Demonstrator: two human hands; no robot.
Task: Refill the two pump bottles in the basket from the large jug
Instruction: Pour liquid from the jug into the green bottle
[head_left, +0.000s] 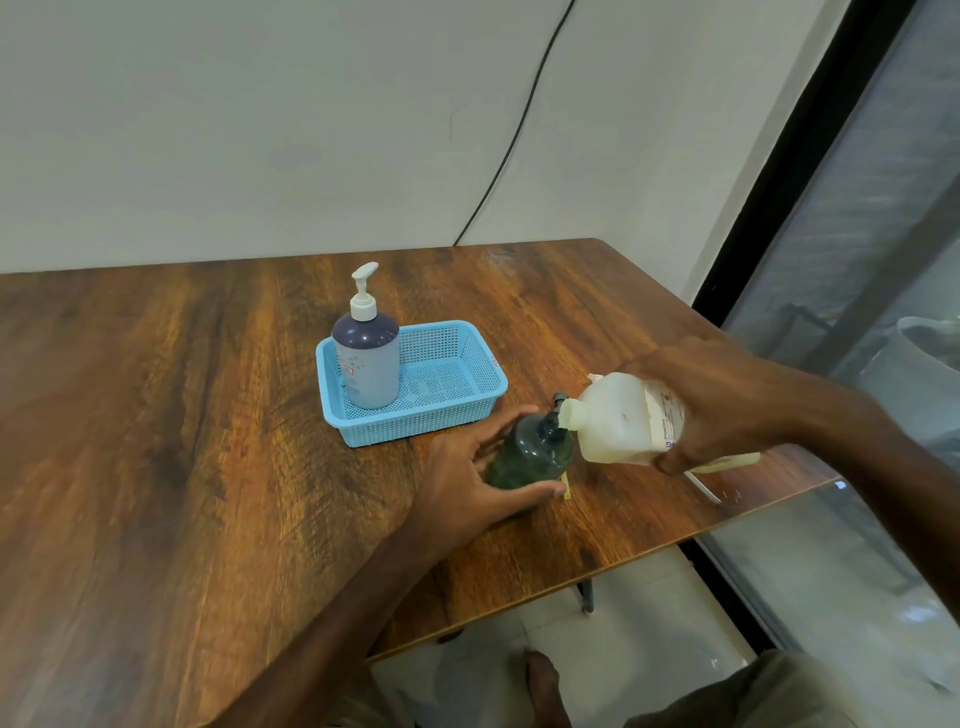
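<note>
Green bottle (530, 460), standing on the table (208, 415) just beside the basket (485, 364), is gripped by the left hand (467, 483) while the right hand (727, 405) grips the jug (608, 421) tipped to its open mouth, so the first refill seems underway, with the grey bottle (369, 364) in the basket, pump on, apparently yet to do.

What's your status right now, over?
Left hand grips green bottle on table. Right hand tips jug, spout at its neck. Other bottle in basket. Nothing blocking.
</note>
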